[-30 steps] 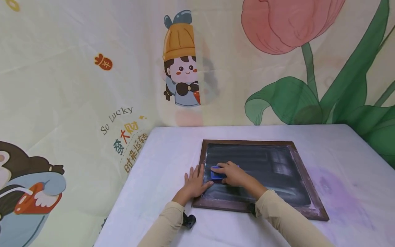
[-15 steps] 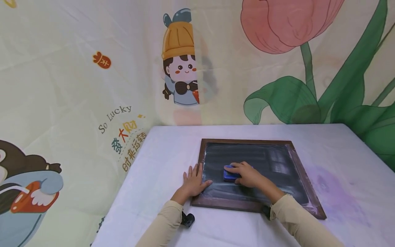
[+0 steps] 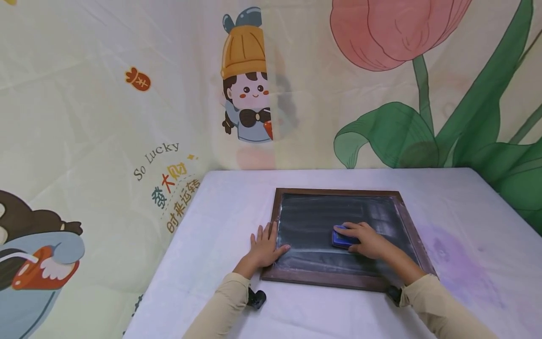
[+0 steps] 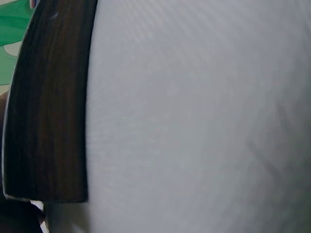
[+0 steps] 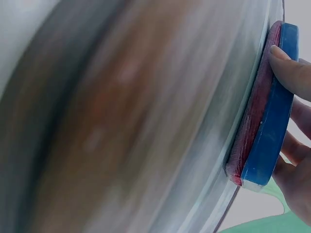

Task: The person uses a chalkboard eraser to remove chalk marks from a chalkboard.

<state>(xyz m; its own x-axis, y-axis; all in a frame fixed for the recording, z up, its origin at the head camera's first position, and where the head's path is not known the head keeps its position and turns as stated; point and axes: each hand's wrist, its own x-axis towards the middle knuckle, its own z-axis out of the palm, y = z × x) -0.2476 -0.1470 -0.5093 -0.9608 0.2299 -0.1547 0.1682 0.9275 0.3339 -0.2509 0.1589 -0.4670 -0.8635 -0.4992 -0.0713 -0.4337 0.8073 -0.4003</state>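
A blackboard [image 3: 317, 216] in a brown wooden frame lies flat on the table, its dark surface smeared with chalk. My right hand [image 3: 366, 239] grips a blue chalkboard eraser [image 3: 340, 239] against the board, a bit right of its middle. In the right wrist view the eraser [image 5: 274, 126] shows a blue back and a dark red felt side, with the thumb on one edge and fingers on the other. Spread fingers of my left hand [image 3: 263, 249] rest on the board's left frame. The left wrist view shows mostly the frame's wooden side [image 4: 53, 107].
A white cloth covers the table [image 3: 220, 226], with a purple stain [image 3: 453, 259] right of the board. Behind hangs a printed curtain [image 3: 305, 94] with a tulip and a cartoon figure. Black wrist cameras, one being the left camera [image 3: 256, 298], sit under both sleeves.
My right hand has slid the eraser rightward across the board from near its left side. Chalk smears along that path look fainter. The left hand stays at the left frame.
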